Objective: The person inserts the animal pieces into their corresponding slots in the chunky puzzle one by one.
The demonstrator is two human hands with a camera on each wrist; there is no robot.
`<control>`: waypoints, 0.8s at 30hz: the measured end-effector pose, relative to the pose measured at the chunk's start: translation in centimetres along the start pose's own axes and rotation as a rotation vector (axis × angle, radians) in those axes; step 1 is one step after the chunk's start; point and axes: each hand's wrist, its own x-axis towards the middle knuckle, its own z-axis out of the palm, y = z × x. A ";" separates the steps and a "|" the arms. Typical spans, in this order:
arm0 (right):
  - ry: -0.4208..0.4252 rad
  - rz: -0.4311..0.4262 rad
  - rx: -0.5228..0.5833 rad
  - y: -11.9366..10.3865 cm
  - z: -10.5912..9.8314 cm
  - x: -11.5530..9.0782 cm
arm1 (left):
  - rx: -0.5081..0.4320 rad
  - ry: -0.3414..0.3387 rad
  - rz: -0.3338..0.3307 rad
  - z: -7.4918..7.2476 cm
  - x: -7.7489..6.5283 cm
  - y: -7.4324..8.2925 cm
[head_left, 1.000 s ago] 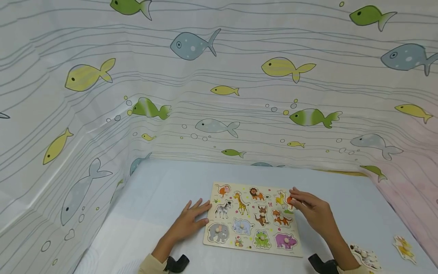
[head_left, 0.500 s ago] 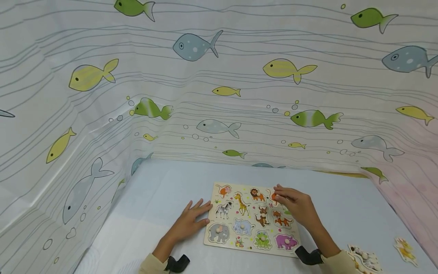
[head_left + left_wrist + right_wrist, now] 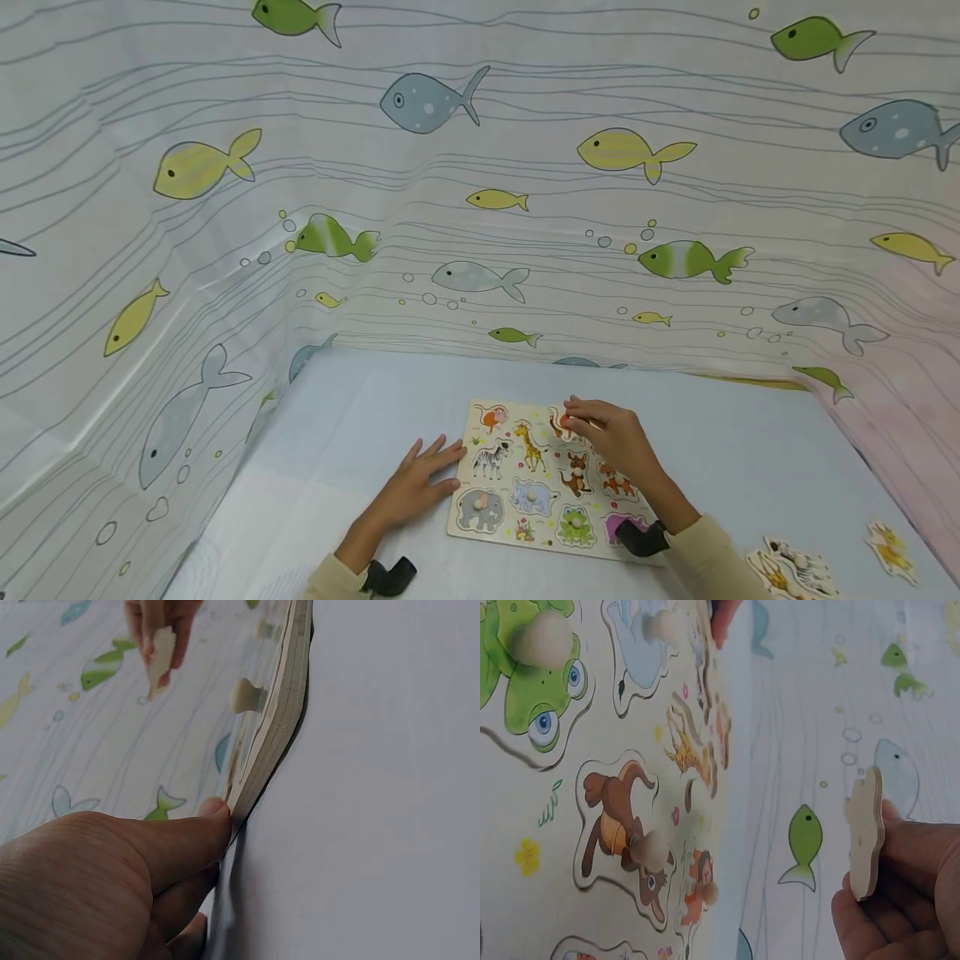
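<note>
Over the far side of the board (image 3: 553, 471), the right hand (image 3: 611, 437) pinches a piece (image 3: 865, 832), carried leftward from the corner but still unplaced, while the left hand (image 3: 411, 493), fingers spread, touches the left edge.

The right hand (image 3: 618, 433), with its thin, orange-faced, pale-wood cut-out (image 3: 565, 423), has moved leftward across the cream rectangular wooden animal board (image 3: 521, 412): from the board's right edge a second ago, past its far right corner, to its far edge, in front of the brown-and-orange lion figure (image 3: 703, 870). The black wrist strap (image 3: 641, 539) has shifted inward from beyond the board's near right corner, now covering part of the purple hippo figure (image 3: 615, 527). Right of the board, the beige sleeve (image 3: 712, 554) has uncovered more of a yellow-brown giraffe cut-out (image 3: 776, 575).
</note>
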 end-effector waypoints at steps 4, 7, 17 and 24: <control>-0.020 -0.031 0.027 -0.5 1.0 0.8 | 0.000 0.000 0.000 0.0 0.0 0.0; -0.026 -0.066 0.018 -0.6 1.8 1.5 | -0.006 0.000 -0.001 0.0 0.0 0.0; -0.044 -0.072 -0.021 -1.1 4.1 3.2 | -0.015 -0.006 -0.003 0.0 -0.1 0.0; -0.079 -0.067 -0.018 -1.3 5.8 4.3 | -0.006 -0.004 0.004 0.0 0.0 0.1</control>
